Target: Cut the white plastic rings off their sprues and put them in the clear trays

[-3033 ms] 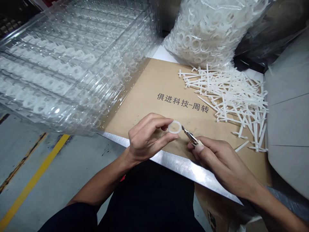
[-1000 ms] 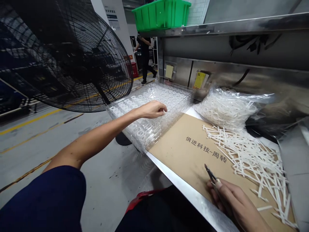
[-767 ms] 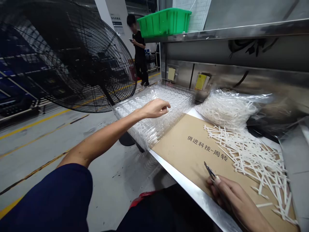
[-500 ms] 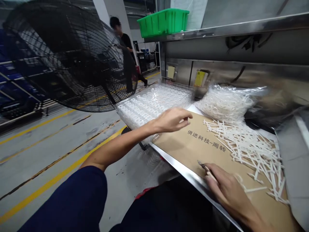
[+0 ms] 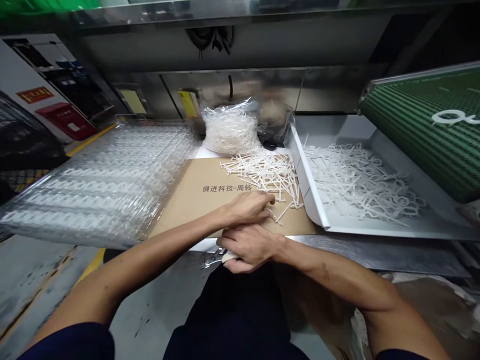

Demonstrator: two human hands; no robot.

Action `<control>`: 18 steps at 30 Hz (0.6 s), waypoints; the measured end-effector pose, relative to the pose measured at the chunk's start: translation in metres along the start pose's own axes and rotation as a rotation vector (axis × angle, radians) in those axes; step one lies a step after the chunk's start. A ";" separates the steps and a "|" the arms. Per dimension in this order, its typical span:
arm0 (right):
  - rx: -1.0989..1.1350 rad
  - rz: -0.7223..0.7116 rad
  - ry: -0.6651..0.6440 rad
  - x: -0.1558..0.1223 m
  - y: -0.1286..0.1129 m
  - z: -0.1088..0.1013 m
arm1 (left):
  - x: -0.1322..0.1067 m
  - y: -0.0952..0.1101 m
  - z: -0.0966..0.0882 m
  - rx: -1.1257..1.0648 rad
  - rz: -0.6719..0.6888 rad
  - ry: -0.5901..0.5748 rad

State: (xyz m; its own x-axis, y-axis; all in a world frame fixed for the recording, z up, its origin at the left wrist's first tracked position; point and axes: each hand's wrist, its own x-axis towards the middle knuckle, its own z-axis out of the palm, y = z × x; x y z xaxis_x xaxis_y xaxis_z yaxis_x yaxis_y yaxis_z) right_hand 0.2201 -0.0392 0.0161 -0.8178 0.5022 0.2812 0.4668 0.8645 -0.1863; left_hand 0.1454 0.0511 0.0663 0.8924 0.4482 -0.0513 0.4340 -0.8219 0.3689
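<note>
My left hand (image 5: 250, 206) is over the cardboard sheet (image 5: 180, 200), its fingers curled down beside a few loose white plastic pieces (image 5: 279, 215). Whatever its fingertips hold is hidden. Just below it, nearer my body, my right hand (image 5: 249, 247) is closed around small pliers (image 5: 214, 257). Their metal jaws point left past the bench edge, and a pale handle shows under the fingers. Behind my hands lies a heap of thin white plastic sticks (image 5: 266, 170).
Stacked clear trays (image 5: 108, 175) of white parts stand at left. A filled clear bag (image 5: 230, 130) sits behind the heap. On the right, a grey bin (image 5: 322, 220) holds white ringed parts (image 5: 363, 180), with a green crate (image 5: 431, 125) above it. Overhead runs a metal shelf (image 5: 225, 12).
The view has swung right, bringing the grey bin and green crate into sight. My left hand has come from near the trays to beside my right hand. The pliers remain in my right hand.
</note>
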 end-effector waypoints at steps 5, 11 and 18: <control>0.010 -0.021 0.020 0.000 -0.003 -0.004 | -0.002 -0.009 -0.014 -0.094 0.035 -0.051; 0.031 -0.009 0.051 -0.002 -0.002 -0.007 | -0.062 -0.064 -0.013 -0.118 -0.160 0.249; 0.050 0.013 0.082 -0.002 0.008 -0.012 | -0.111 -0.088 0.032 -0.041 -0.285 0.490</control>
State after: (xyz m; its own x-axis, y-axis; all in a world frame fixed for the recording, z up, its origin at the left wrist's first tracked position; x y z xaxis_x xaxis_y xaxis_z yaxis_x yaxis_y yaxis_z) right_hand 0.2297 -0.0334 0.0256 -0.7808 0.5148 0.3541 0.4578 0.8570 -0.2364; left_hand 0.0125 0.0625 0.0104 0.5753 0.7690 0.2788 0.6352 -0.6347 0.4401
